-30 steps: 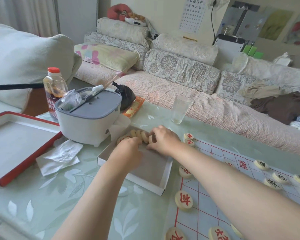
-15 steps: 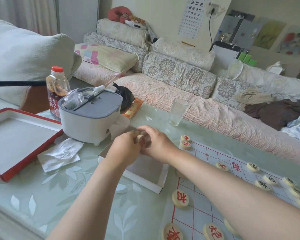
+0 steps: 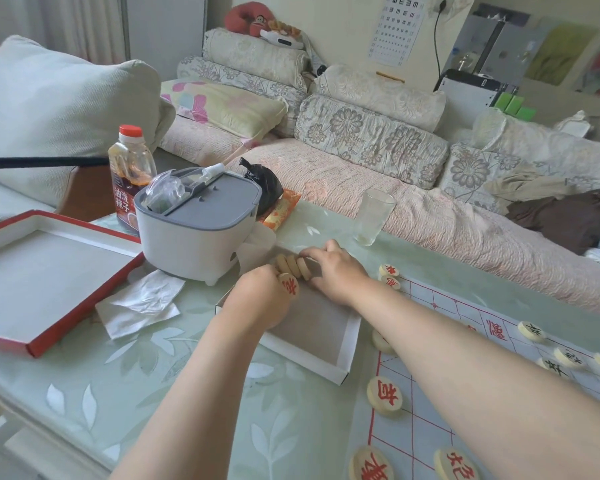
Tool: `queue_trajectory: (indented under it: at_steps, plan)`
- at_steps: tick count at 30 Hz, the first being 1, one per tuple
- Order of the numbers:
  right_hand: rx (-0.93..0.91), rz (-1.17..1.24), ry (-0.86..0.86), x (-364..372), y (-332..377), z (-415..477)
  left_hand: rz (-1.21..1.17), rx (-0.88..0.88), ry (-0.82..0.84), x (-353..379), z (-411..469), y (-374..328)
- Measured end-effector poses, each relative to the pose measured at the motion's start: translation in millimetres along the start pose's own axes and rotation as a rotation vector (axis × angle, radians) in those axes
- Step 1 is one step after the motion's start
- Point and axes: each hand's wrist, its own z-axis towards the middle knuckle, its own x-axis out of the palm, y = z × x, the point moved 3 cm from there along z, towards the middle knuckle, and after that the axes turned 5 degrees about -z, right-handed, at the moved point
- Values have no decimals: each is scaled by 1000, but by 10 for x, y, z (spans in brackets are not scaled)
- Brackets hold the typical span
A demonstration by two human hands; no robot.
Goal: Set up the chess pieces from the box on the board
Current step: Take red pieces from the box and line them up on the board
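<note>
Your left hand pinches a red-marked piece over the white box. Your right hand curls its fingers round the end of a row of pieces standing on edge at the box's far wall; how many is hard to count. The box lies on a pale green, leaf-patterned table, just left of the board. A red-edged lid, a grey-topped bin and a glass share the tabletop, and a cushioned sofa runs behind.
</note>
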Motion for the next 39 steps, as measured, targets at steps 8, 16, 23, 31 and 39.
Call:
queue_trajectory:
  at_steps: [8, 16, 23, 31, 39]
  plan:
    - [-34, 160, -110, -85, -20, -157, 0, -2, -26, 51, 34, 7]
    - [2, 319, -108, -262, -233, -672, 40, 60, 48, 200, -27, -242]
    - [107, 352, -164, -497, -779, -1212, -15, 111, 73, 342, -270, -606]
    - [228, 342, -181, -568, -1176, -1886, -25, 166, 190, 653, -508, -1012]
    - [6, 375, -12, -327, -583, -2507, 37, 215, 146, 685, -692, -1010]
